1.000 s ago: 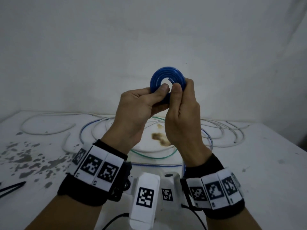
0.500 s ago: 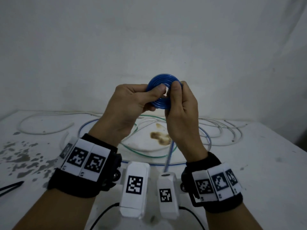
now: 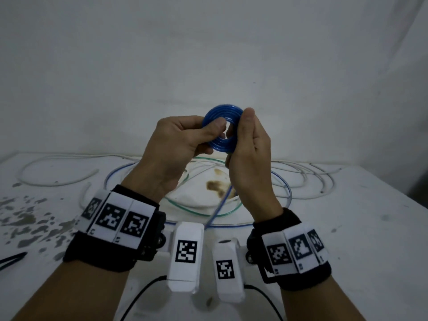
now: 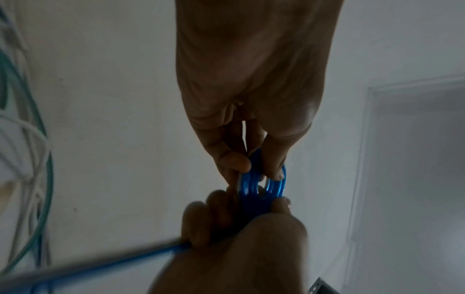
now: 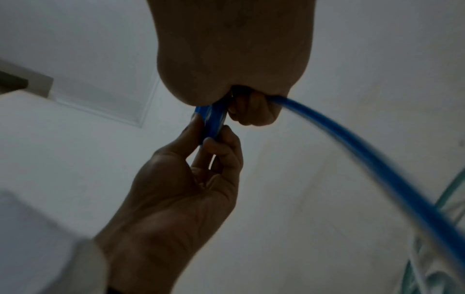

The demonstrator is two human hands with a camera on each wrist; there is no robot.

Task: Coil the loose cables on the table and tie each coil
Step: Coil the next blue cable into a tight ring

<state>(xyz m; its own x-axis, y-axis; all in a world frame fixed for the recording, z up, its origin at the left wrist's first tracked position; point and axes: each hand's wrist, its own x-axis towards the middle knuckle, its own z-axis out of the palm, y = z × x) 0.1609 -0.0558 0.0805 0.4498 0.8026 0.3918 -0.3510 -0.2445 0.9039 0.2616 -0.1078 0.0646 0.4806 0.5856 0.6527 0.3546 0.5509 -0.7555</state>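
A small tight coil of blue cable is held up in the air above the table. My left hand pinches its left side between thumb and fingers, also seen in the left wrist view. My right hand grips the coil's right side and lower edge. The uncoiled blue tail runs down from the right hand toward the table; in the right wrist view the tail leaves between the curled fingers. The rest of the blue cable lies in a wide loop on the table.
Loose white cables and a green cable lie spread over the white table. A brown stain marks the middle. Dark paint spots cover the left side. A black cable end lies at the left edge.
Both hands have lowered slightly with the coil and turned it. The right thumb has shifted up onto the coil's right rim, and the blue tail now hangs visibly between the wrists.
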